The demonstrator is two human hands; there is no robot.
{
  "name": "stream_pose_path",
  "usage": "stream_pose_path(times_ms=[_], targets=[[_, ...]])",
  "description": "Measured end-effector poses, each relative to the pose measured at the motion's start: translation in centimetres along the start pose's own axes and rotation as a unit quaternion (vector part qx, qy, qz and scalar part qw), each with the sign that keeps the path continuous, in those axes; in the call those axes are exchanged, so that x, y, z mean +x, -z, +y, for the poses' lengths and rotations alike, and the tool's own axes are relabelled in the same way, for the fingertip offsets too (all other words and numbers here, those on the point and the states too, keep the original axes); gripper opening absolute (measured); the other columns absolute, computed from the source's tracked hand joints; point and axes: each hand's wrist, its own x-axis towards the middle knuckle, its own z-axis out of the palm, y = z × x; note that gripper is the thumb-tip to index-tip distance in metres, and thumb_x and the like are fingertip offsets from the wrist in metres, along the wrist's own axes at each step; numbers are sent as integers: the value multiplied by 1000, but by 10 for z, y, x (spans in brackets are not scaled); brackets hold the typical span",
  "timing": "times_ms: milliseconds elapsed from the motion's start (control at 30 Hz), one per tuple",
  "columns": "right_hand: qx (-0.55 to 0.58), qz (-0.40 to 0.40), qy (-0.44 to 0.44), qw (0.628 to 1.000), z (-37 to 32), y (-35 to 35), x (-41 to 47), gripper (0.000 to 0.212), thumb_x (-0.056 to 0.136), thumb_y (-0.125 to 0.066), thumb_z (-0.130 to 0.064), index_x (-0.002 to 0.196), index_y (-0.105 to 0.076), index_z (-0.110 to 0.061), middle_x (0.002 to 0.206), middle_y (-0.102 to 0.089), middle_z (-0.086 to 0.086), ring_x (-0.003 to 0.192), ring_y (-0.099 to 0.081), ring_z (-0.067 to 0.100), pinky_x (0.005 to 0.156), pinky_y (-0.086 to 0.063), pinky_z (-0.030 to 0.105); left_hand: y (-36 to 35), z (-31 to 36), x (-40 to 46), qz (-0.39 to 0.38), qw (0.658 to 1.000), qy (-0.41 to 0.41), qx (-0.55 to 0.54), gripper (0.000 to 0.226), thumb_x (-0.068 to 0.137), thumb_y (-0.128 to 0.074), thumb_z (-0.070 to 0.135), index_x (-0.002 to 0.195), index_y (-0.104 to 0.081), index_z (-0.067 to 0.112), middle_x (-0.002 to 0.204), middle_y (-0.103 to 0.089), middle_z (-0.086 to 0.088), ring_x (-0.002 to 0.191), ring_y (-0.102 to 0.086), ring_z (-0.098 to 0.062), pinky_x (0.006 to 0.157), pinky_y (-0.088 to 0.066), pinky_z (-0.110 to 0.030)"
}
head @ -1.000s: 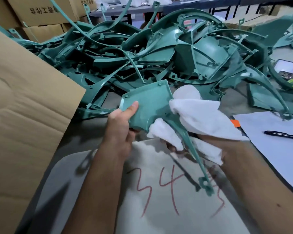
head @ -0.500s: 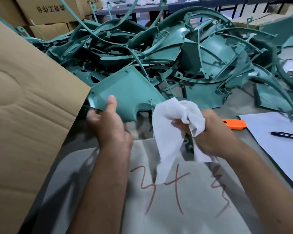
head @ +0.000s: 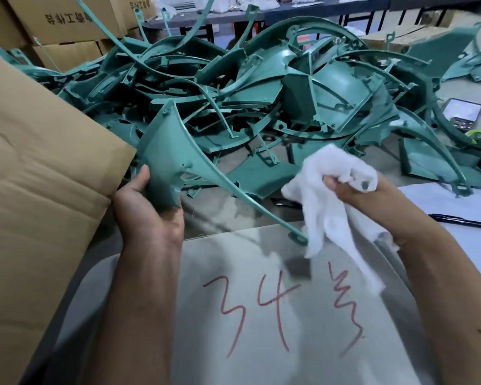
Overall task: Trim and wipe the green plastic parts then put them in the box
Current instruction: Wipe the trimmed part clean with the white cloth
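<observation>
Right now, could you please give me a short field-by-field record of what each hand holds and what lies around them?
left hand: grips the green plastic part by its broad end
part's thin arm: reaches toward the white cloth
right hand: holds the white cloth bunched, its tail hanging
behind: pile of green parts
left side: cardboard box flap
right side: black pen on white paper, phone

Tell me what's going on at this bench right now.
A person is cleaning green plastic parts. The left hand grips one green part by its broad end, the thin arm of the part pointing down toward the right. The right hand holds a bunched white cloth off the part's broad face. A heap of similar parts lies behind, and a cardboard box flap stands at the left.
</observation>
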Motion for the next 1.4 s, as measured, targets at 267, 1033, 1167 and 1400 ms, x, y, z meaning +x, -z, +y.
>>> stream_pose_path(times_ms=[267,1033,1167,1400], targets=[[178,-35,-54,982,2,-36,7,60,66,-88,-55,83,-63,-3,83,-54,14,74,-53,23,70,-46,36,-16,-40,-32,-55,961,-164,215,23,89,-71,16,110,-64,12,99,-77,-3,90,-76,-23,80,-64,-48],[-26,141,11,990,15,-90,12,21,105,-63,-27,85,-70,-23,71,-68,-18,60,-57,-4,54,-43,12,-9,-90,-37,-101,911,-202,347,9,99,-68,23,90,-69,19,87,-77,4,82,-75,-9,80,-63,-38],[-2,109,-112,988,19,-85,15,27,101,-67,-38,87,-68,-16,63,-67,2,49,-58,19,47,-46,25,0,-78,-28,-141,883,-175,413,26,94,-70,12,69,-69,14,70,-75,7,65,-73,-10,58,-59,-32],[91,234,-125,960,15,-47,20,23,102,-67,-36,83,-64,-23,64,-61,-1,50,-54,17,46,-35,20,-5,-72,-43,-444,823,-67,347,20,94,-61,0,79,-73,7,74,-72,-6,68,-68,-15,59,-57,-30]])
